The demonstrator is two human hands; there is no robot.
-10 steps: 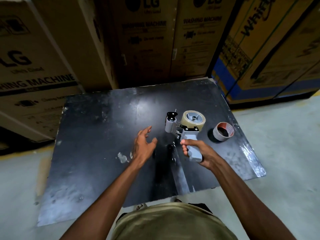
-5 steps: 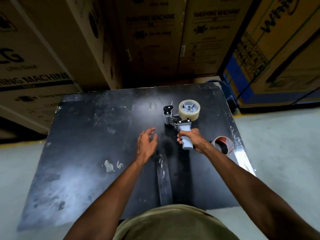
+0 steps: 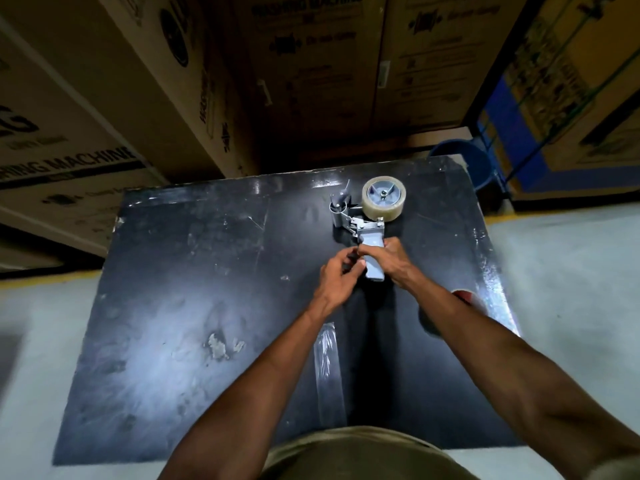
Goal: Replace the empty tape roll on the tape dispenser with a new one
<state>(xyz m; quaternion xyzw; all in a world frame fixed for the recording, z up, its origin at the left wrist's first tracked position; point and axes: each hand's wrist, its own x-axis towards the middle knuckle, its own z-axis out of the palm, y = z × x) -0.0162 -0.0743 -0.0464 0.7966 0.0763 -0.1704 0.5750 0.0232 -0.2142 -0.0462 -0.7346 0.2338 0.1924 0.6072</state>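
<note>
A grey tape dispenser (image 3: 371, 237) lies on the black table (image 3: 194, 306), toward its far right. A full clear tape roll (image 3: 383, 199) sits on the dispenser's hub. My right hand (image 3: 391, 263) grips the dispenser's grey handle. My left hand (image 3: 341, 278) has come in against the handle from the left, fingers curled at it; whether they hold the handle I cannot tell. The empty tape roll (image 3: 465, 297), with a red inner rim, lies near the table's right edge, mostly hidden behind my right forearm.
A strip of clear tape (image 3: 327, 368) is stuck flat on the table in front of me. Large cardboard appliance boxes (image 3: 311, 81) stand close behind the table. A blue bucket (image 3: 467, 164) sits at the far right corner. Grey floor surrounds the table.
My right hand has slid the dispenser farther from me. My left hand has moved right and closed in on the handle. The empty roll is now mostly behind my right forearm.
</note>
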